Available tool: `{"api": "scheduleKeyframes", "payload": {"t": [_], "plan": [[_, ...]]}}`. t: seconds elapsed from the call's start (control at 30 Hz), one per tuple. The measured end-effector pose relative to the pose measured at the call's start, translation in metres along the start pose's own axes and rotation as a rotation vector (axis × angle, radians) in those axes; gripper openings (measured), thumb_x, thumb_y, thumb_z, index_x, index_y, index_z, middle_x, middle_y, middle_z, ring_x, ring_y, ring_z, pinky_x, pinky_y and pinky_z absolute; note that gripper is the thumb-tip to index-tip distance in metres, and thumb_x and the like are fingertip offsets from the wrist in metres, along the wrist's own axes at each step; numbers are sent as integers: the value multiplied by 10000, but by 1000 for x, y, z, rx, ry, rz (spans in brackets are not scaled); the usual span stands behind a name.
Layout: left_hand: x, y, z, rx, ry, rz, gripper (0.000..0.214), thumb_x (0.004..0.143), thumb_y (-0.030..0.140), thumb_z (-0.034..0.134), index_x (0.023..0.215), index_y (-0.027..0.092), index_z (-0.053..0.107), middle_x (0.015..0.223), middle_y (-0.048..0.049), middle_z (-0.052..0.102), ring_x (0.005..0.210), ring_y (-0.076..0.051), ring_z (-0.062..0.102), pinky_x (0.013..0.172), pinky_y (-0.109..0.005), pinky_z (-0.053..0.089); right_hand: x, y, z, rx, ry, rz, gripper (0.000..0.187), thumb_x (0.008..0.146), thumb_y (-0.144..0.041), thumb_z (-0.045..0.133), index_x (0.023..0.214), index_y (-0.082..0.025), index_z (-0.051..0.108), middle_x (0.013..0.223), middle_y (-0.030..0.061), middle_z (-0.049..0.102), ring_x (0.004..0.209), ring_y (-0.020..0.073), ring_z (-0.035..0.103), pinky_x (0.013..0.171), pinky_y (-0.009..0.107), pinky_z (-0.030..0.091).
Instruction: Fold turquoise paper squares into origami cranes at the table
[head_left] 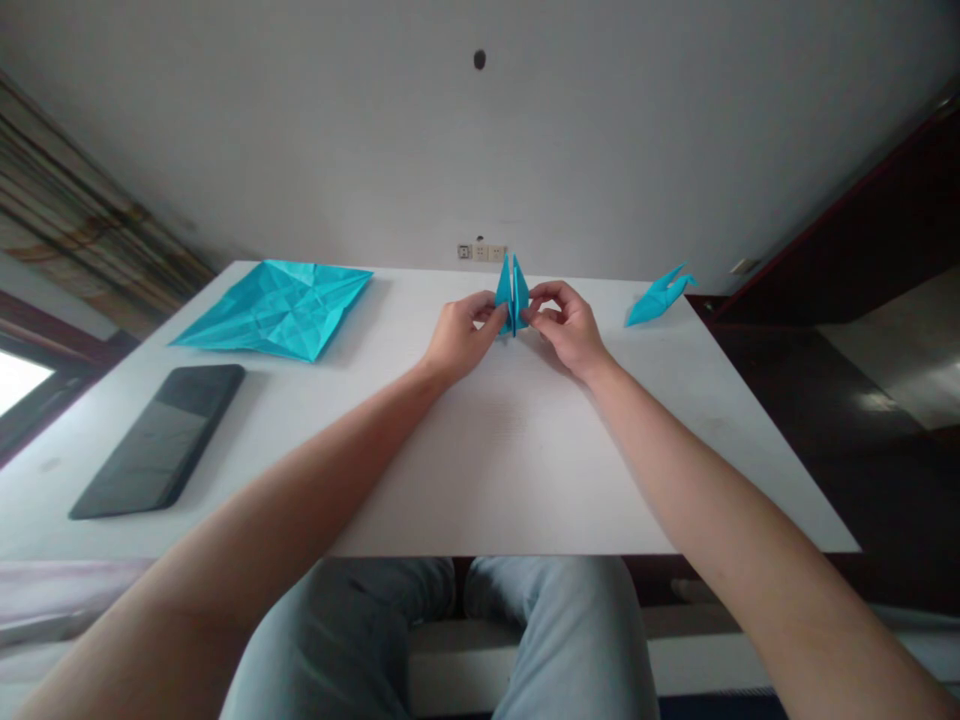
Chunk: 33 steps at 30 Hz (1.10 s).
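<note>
Between my two hands stands a folded piece of blue origami paper (514,290), its pointed flaps upward with a narrow gap down the middle. My left hand (469,335) pinches its left side between thumb and fingers. On the opposite side, my right hand (566,328) grips the right edge in the same way. A finished blue paper crane (660,298) rests on the table to the right of my right hand. To the left lies an unfolded, creased blue sheet (289,305).
The white table (510,470) runs up to a grey wall with several sockets (481,253). A dark smartphone (161,440) lies at the left. Patterned curtains (82,190) hang at the far left. The table's right edge drops to a dark floor.
</note>
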<state>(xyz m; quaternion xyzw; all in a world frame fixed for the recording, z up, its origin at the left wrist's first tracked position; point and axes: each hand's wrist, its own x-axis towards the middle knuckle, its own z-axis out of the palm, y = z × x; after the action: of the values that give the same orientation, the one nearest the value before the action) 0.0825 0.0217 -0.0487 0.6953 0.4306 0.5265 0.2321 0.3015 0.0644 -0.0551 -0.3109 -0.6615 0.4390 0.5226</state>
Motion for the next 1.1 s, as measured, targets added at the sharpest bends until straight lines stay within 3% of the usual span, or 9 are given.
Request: {"api": "scheduleKeyframes", "payload": {"t": [0.17, 0.33, 0.5, 0.7, 1.1], "plan": [[1, 1, -1, 26, 17, -15, 226, 1115, 379, 734, 1016, 206, 842, 952, -54, 903, 888, -207, 847, 841, -309, 663, -2, -2, 2, 11, 38, 2, 533, 820, -531, 1065, 1149, -308, 710, 1045, -13, 757, 599, 94, 471, 535, 296, 323], [2, 6, -4, 71, 29, -66, 186, 1110, 307, 722, 1015, 205, 845, 954, -42, 902, 867, -190, 829, 812, -287, 634, -3, -1, 2, -23, -8, 34, 503, 828, -625, 1054, 1023, -275, 751, 993, -2, 785, 578, 84, 445, 541, 297, 307], [3, 8, -4, 78, 34, -62, 197, 1114, 325, 733, 1024, 210, 866, 990, -41, 913, 887, -192, 827, 859, -301, 649, -2, 0, 2, 0, 22, 61, 569, 757, -599, 1091, 1089, -286, 751, 1032, -5, 823, 571, 81, 454, 526, 287, 340], [1, 8, -3, 47, 15, -37, 264, 1119, 405, 731, 1018, 210, 877, 975, -41, 908, 879, -197, 840, 829, -298, 647, -1, 1, 0, -22, 1, 62, 518, 794, -555, 1056, 1113, -283, 752, 1059, 3, 830, 587, 81, 449, 533, 284, 345], [1, 9, -3, 42, 4, -30, 239, 1122, 384, 732, 1042, 224, 890, 1006, -50, 922, 905, -206, 853, 870, -316, 666, -1, 3, 0, -5, 10, 64, 603, 755, -588, 1097, 1119, -300, 712, 1090, -6, 785, 600, 78, 445, 533, 293, 350]]}}
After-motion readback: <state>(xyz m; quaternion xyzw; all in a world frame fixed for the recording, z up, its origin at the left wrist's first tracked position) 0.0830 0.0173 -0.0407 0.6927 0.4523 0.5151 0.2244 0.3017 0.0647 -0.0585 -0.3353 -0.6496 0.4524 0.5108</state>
